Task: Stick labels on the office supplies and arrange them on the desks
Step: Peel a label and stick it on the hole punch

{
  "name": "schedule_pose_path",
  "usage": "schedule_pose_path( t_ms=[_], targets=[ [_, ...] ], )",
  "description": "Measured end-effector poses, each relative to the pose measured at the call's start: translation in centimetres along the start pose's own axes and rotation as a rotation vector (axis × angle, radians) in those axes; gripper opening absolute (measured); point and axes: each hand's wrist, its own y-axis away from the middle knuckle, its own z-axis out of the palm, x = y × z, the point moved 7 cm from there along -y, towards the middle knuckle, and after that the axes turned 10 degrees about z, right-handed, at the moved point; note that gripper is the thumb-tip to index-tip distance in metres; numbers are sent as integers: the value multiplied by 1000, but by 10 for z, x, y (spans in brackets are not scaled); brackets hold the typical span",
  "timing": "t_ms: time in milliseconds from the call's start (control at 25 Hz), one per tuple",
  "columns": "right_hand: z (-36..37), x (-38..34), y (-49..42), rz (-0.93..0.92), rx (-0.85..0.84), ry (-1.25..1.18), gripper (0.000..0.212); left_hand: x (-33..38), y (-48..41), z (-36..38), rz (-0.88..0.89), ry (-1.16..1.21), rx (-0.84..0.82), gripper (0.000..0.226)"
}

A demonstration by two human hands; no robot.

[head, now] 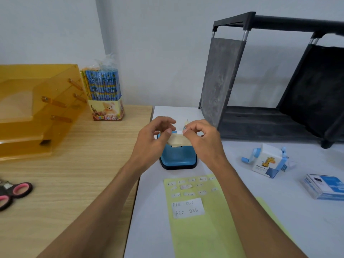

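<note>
Labels, small handwritten ones, are sitting in rows on the yellow-green sheet lying just in front of the blue hole punch, with one large label below them reading RAK KLIP, all on the white desk

Left of the punch and nearer to me, pink-handled scissors are resting on the wooden desk

I am holding both hands over the punch's cream top: my left hand is curling in, its thumb meeting the left end of a small white label, and my right hand is pinching that label's right end between thumb and forefinger, so the label is sitting right at the top of the punch

Right of the punch, a giraffe-printed sharpener and a clear box are standing well apart from it

Behind the punch to the left, an amber tray stack and a bear-printed pencil box are standing; behind it to the right, a black rack is standing
</note>
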Motion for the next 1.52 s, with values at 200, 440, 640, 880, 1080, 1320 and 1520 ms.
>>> schedule_pose_path(
  t_ms=[200,440,640,880,1080,1320,1520],
  targets=[
    [7,5,0,74,-54,13,22,-2,2,-1,88,-41,-42,26],
    [9,6,-2,60,-96,14,18,5,3,1,151,-62,-62,19],
    [9,5,-2,39,-93,63,16,7,4,1,194,-80,-44,18],
    [8,3,-2,5,-54,129,15,7,4,0,209,-83,-30,21],
    [-1,5,-3,24,0,116,8,6,5,0,191,-74,-28,23],
    [-1,3,-1,49,-29,136,10,5,4,0,199,-87,-35,23],
    [-2,3,-3,64,-48,151,11,6,4,0,203,-87,-36,23]
  ],
)
